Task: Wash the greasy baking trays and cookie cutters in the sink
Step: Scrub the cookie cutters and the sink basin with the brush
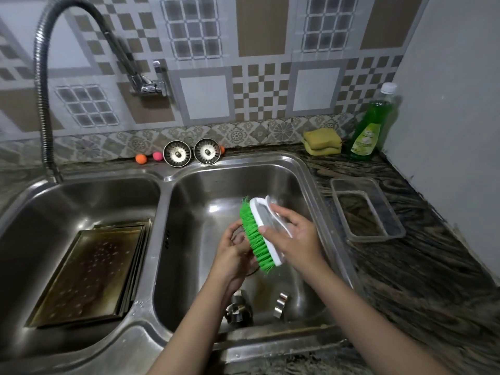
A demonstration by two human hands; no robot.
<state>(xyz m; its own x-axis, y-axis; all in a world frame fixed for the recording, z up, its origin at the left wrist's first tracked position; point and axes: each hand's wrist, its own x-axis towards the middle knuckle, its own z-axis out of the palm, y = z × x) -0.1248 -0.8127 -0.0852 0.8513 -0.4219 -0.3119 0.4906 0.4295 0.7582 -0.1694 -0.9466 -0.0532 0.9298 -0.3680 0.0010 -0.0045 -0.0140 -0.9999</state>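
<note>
Right grip (pixel 293 234) curled round brush (pixel 263 232), bristles turned to left hand | left grip (pixel 234 249) holding a thin metal ring, partly hidden, against the bristles | both over right basin (pixel 216 190) | two cutters (pixel 281 304) on its floor | greasy trays (pixel 89 274) stacked in left basin | soap bottle (pixel 370 125) on surface (pixel 433 266)

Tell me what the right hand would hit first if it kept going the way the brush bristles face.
Most likely the left hand, right beside the brush that the right hand grips.
</note>
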